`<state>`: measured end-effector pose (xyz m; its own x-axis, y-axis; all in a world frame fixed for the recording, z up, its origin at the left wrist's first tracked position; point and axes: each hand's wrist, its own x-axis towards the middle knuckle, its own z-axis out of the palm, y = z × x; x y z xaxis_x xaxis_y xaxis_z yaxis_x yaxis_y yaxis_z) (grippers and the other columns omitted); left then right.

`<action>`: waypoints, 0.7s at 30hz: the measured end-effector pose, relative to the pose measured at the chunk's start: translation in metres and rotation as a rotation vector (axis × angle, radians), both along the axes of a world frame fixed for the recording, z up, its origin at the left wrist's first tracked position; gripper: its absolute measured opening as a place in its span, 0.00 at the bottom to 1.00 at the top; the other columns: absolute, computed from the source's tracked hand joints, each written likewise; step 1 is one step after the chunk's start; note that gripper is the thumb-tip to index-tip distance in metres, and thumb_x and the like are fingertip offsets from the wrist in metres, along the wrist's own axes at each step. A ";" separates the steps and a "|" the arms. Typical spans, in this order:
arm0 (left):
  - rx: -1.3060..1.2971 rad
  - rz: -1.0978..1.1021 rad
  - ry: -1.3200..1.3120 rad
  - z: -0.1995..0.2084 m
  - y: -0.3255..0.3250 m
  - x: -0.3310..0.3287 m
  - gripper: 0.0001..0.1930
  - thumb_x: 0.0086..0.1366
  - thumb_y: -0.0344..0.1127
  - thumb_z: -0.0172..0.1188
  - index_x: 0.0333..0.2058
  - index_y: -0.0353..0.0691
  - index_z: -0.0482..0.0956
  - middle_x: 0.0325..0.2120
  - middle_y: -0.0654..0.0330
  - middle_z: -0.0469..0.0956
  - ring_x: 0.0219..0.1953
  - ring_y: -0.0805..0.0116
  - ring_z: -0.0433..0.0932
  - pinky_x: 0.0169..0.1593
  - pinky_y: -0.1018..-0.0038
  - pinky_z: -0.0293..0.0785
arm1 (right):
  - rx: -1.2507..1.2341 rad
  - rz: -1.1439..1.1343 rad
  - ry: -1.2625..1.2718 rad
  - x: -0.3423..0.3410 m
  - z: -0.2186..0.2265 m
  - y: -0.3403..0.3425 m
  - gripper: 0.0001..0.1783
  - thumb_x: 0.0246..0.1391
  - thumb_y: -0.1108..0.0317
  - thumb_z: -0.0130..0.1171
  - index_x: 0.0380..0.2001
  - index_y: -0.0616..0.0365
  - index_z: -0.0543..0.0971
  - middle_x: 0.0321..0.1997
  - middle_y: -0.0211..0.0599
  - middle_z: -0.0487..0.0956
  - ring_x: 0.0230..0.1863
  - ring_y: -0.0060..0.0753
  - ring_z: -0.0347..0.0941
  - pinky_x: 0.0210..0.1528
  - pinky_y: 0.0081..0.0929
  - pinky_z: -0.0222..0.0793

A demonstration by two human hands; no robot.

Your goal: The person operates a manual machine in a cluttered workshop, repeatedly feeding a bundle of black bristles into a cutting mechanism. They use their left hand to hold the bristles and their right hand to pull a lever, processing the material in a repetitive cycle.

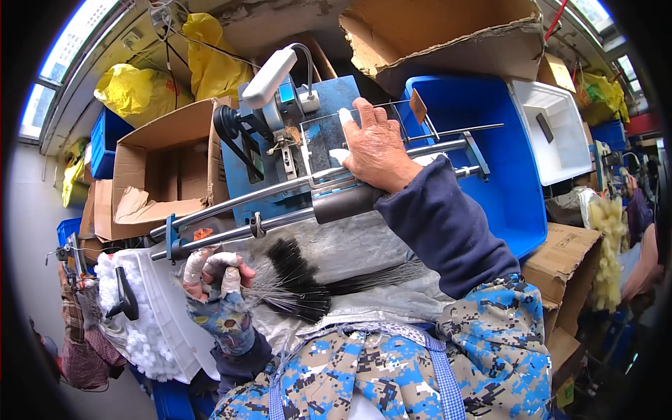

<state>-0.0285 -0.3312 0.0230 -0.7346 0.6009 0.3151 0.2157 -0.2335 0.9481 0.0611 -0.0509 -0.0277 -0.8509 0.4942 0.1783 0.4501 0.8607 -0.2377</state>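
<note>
My right hand (378, 147), with white tape on its thumb and a finger, reaches over a blue metal machine (325, 143). Its fingers are apart above the machine's plate, beside a thin bent wire frame (302, 150). Below its wrist run two steel rails (280, 187), one with a grey sleeve (343, 204). My left hand (218, 276), its fingers taped, is curled closed near the rails' left end. What its fingertips hold is hidden. Beside them, thin wires with black bristle tips (290, 269) lie fanned on a grey plastic sheet (364, 245).
A blue bin (514, 203) and a white tray (549, 133) stand right of the machine. Cardboard boxes stand left (171, 157) and behind (448, 35). White fluff (140, 322) fills a tray at left, under a black tool (124, 294). Other people work at both sides.
</note>
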 end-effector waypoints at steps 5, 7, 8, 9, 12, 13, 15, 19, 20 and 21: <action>0.018 -0.004 0.068 0.006 0.012 0.011 0.23 0.57 0.19 0.53 0.51 0.43 0.65 0.28 0.51 0.77 0.24 0.69 0.76 0.23 0.80 0.72 | -0.101 -0.015 -0.081 -0.002 0.005 -0.004 0.30 0.41 0.58 0.63 0.46 0.64 0.70 0.46 0.46 0.61 0.49 0.44 0.61 0.41 0.40 0.63; 0.021 0.016 -0.010 0.004 0.007 0.007 0.23 0.56 0.19 0.54 0.50 0.43 0.66 0.27 0.51 0.77 0.24 0.68 0.76 0.24 0.80 0.73 | -0.121 0.000 -0.059 -0.008 0.004 -0.007 0.30 0.41 0.57 0.62 0.46 0.65 0.70 0.45 0.46 0.62 0.47 0.44 0.62 0.40 0.39 0.64; 0.005 0.016 -0.034 0.004 0.004 0.005 0.22 0.56 0.19 0.54 0.50 0.42 0.66 0.28 0.51 0.77 0.25 0.68 0.77 0.24 0.80 0.74 | -0.133 0.008 -0.048 -0.012 0.002 -0.011 0.30 0.42 0.57 0.62 0.46 0.66 0.70 0.45 0.46 0.62 0.47 0.44 0.63 0.40 0.39 0.65; -0.011 0.016 -0.058 0.004 0.001 0.003 0.22 0.56 0.19 0.54 0.50 0.42 0.66 0.28 0.51 0.77 0.25 0.68 0.77 0.24 0.80 0.74 | -0.099 0.010 0.028 -0.017 -0.005 -0.015 0.33 0.42 0.56 0.61 0.47 0.68 0.67 0.44 0.47 0.63 0.44 0.44 0.64 0.39 0.38 0.67; -0.006 0.019 -0.054 0.005 -0.001 0.005 0.22 0.56 0.19 0.54 0.49 0.42 0.66 0.29 0.50 0.77 0.25 0.68 0.77 0.24 0.80 0.74 | -0.077 0.013 0.002 -0.037 -0.004 -0.035 0.36 0.42 0.54 0.61 0.49 0.69 0.64 0.41 0.46 0.65 0.41 0.43 0.67 0.36 0.36 0.69; -0.002 0.011 -0.040 0.006 0.001 0.007 0.22 0.56 0.19 0.53 0.49 0.42 0.66 0.29 0.50 0.77 0.24 0.68 0.77 0.24 0.80 0.74 | -0.021 0.024 0.048 -0.042 -0.007 -0.041 0.36 0.42 0.54 0.61 0.49 0.70 0.64 0.39 0.46 0.66 0.39 0.42 0.68 0.33 0.33 0.70; 0.000 -0.008 0.017 0.007 0.006 0.008 0.22 0.56 0.18 0.53 0.50 0.42 0.65 0.28 0.50 0.77 0.23 0.69 0.76 0.23 0.80 0.73 | -0.052 0.045 0.053 -0.055 -0.006 -0.052 0.38 0.41 0.55 0.61 0.49 0.71 0.63 0.40 0.48 0.67 0.36 0.41 0.70 0.30 0.31 0.71; -0.007 -0.011 0.020 0.010 0.007 0.010 0.22 0.56 0.18 0.53 0.50 0.43 0.66 0.28 0.50 0.77 0.24 0.69 0.76 0.23 0.80 0.73 | -0.076 0.094 -0.006 -0.050 -0.007 -0.045 0.37 0.42 0.56 0.61 0.49 0.73 0.63 0.41 0.52 0.67 0.36 0.44 0.70 0.35 0.32 0.71; -0.003 0.011 -0.006 0.008 0.003 0.009 0.22 0.56 0.18 0.53 0.50 0.43 0.66 0.28 0.50 0.77 0.24 0.69 0.76 0.23 0.80 0.73 | -0.073 0.111 -0.038 -0.043 -0.008 -0.038 0.37 0.42 0.55 0.60 0.49 0.74 0.63 0.41 0.53 0.66 0.36 0.45 0.70 0.37 0.32 0.71; 0.001 0.031 -0.031 0.007 -0.002 0.005 0.22 0.56 0.18 0.53 0.50 0.42 0.66 0.28 0.50 0.77 0.24 0.68 0.76 0.22 0.80 0.73 | -0.117 0.109 -0.004 -0.035 -0.005 -0.031 0.37 0.43 0.55 0.60 0.49 0.74 0.63 0.42 0.54 0.65 0.36 0.47 0.70 0.40 0.33 0.70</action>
<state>-0.0236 -0.3331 0.0296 -0.7623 0.5775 0.2920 0.1931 -0.2277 0.9544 0.0263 -0.0816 -0.0330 -0.9012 0.4160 0.1212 0.3567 0.8710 -0.3378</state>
